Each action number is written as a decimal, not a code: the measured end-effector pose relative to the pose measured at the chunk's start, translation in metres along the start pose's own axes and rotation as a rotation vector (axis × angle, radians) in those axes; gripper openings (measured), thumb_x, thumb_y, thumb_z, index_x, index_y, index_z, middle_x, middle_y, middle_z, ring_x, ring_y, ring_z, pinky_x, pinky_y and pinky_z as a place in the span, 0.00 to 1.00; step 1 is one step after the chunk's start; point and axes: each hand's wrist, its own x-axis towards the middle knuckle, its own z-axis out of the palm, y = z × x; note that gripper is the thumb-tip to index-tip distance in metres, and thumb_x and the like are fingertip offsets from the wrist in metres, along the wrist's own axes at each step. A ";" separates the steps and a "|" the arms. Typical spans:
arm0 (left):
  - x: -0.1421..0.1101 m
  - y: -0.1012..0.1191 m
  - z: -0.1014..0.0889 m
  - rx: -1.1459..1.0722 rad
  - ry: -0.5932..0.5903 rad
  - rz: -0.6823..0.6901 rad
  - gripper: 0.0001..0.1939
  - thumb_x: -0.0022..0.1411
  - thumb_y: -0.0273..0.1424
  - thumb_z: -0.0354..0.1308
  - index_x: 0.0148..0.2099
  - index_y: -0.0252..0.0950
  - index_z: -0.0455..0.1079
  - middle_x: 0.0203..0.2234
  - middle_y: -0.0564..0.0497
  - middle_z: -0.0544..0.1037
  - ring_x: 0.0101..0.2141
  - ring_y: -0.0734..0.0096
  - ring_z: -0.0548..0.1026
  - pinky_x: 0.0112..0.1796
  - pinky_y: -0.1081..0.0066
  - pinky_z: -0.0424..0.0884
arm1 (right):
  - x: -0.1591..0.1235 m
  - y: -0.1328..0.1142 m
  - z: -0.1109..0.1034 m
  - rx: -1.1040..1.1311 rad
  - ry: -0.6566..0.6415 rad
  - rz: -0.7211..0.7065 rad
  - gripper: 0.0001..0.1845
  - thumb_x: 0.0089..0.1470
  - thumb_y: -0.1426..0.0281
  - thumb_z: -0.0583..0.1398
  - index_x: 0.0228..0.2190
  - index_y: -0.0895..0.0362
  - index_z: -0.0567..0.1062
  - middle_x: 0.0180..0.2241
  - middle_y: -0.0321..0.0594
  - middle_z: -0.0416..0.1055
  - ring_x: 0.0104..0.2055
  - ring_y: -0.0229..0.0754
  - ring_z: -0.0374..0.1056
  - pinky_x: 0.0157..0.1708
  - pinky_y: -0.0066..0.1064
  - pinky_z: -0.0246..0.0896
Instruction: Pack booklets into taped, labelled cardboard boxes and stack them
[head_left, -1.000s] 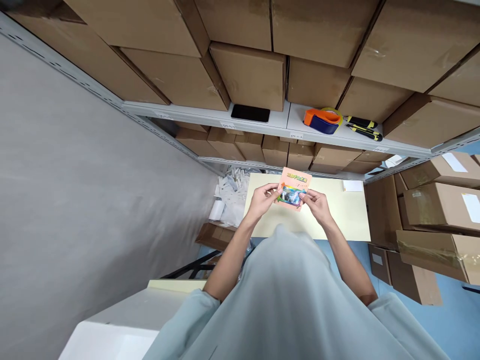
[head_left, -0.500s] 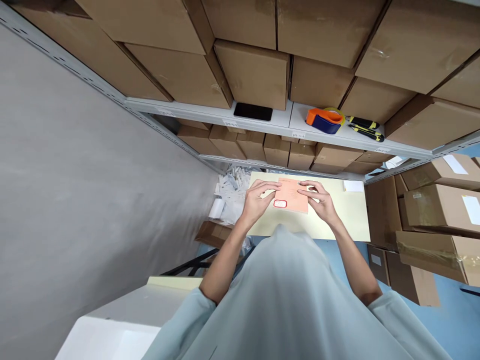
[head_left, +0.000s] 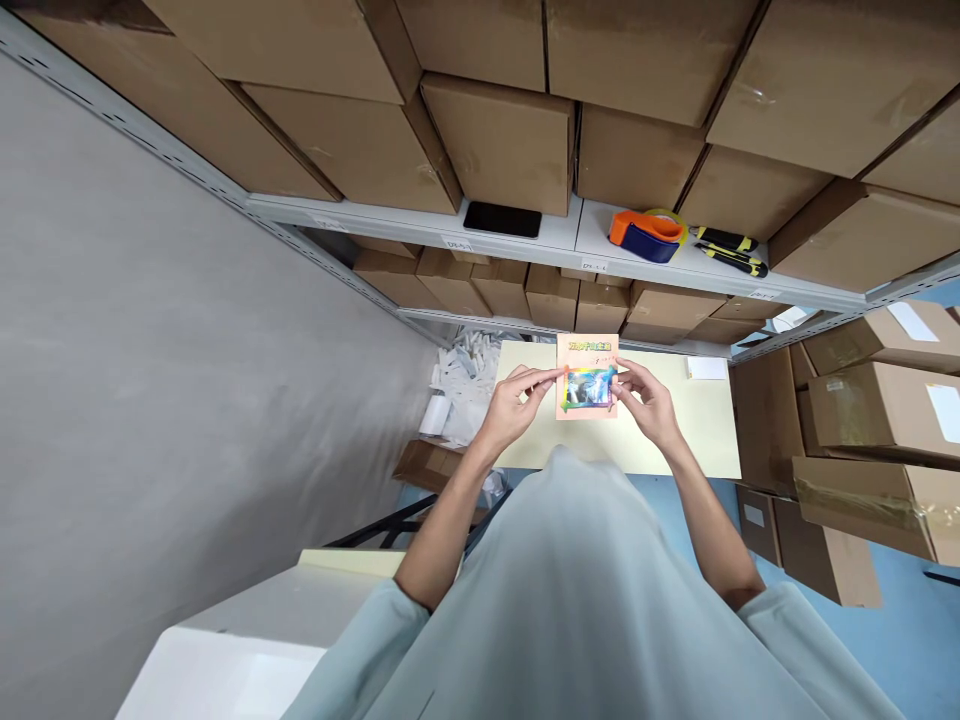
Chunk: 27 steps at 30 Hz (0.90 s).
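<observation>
A thin pink book [head_left: 587,410] is held up over the pale yellow table [head_left: 679,430]. Facing me is a cover with colourful lettering at the top and a rainbow-framed picture below it. My left hand [head_left: 516,405] pinches its left edge between thumb and fingers. On the opposite edge, the thumb and fingers of my right hand [head_left: 649,405] grip it at about the same height. How thick the book is cannot be made out.
A white label or card [head_left: 706,369] lies at the table's right end. Above, a shelf carries a black phone [head_left: 502,220], an orange-and-blue tape dispenser [head_left: 646,237], yellow-black utility knives [head_left: 729,250] and cartons. Stacked cartons [head_left: 855,400] stand right; crumpled white paper [head_left: 466,375] lies left.
The book has been turned over: its plain pink side with a red-edged label faced me before, and the picture cover faces me now. Both hands still hold its sides.
</observation>
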 end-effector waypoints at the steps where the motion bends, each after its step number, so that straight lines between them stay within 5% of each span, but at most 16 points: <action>1: 0.000 0.000 0.001 -0.003 -0.002 -0.010 0.14 0.73 0.39 0.62 0.54 0.46 0.86 0.37 0.47 0.86 0.39 0.61 0.77 0.42 0.63 0.74 | -0.001 -0.001 -0.001 -0.003 0.013 0.014 0.25 0.63 0.51 0.69 0.56 0.49 0.82 0.44 0.41 0.83 0.39 0.43 0.76 0.43 0.36 0.75; 8: 0.001 0.003 0.012 -0.046 0.066 -0.096 0.14 0.68 0.44 0.67 0.46 0.43 0.88 0.32 0.48 0.84 0.33 0.65 0.74 0.36 0.66 0.73 | -0.003 -0.010 -0.004 0.040 0.018 0.079 0.22 0.59 0.50 0.70 0.46 0.51 0.87 0.44 0.43 0.86 0.41 0.46 0.79 0.47 0.40 0.77; 13: 0.002 0.002 0.024 -0.125 0.071 -0.228 0.22 0.64 0.52 0.69 0.40 0.36 0.85 0.24 0.49 0.81 0.27 0.66 0.76 0.31 0.67 0.73 | -0.002 -0.009 -0.002 0.142 0.020 0.221 0.25 0.59 0.45 0.69 0.35 0.55 0.85 0.25 0.39 0.79 0.24 0.39 0.68 0.28 0.34 0.68; 16: 0.001 -0.001 0.033 -0.190 0.070 -0.313 0.28 0.61 0.57 0.69 0.40 0.34 0.85 0.21 0.51 0.77 0.22 0.68 0.75 0.26 0.69 0.71 | -0.001 -0.001 -0.002 0.205 0.003 0.316 0.29 0.54 0.42 0.71 0.33 0.56 0.83 0.21 0.36 0.75 0.21 0.36 0.63 0.24 0.31 0.61; 22: -0.006 -0.002 0.046 -0.180 0.078 -0.358 0.29 0.62 0.58 0.68 0.40 0.33 0.85 0.17 0.52 0.77 0.19 0.70 0.72 0.24 0.70 0.69 | -0.009 0.016 -0.006 0.209 -0.010 0.377 0.30 0.52 0.40 0.71 0.32 0.56 0.84 0.27 0.40 0.81 0.22 0.36 0.63 0.25 0.31 0.63; 27: -0.019 -0.004 0.050 -0.093 0.060 -0.337 0.30 0.70 0.56 0.61 0.52 0.35 0.85 0.33 0.46 0.87 0.22 0.72 0.71 0.27 0.70 0.70 | -0.023 0.031 -0.010 0.156 -0.021 0.318 0.28 0.61 0.42 0.66 0.39 0.54 0.89 0.40 0.45 0.86 0.26 0.39 0.69 0.33 0.35 0.70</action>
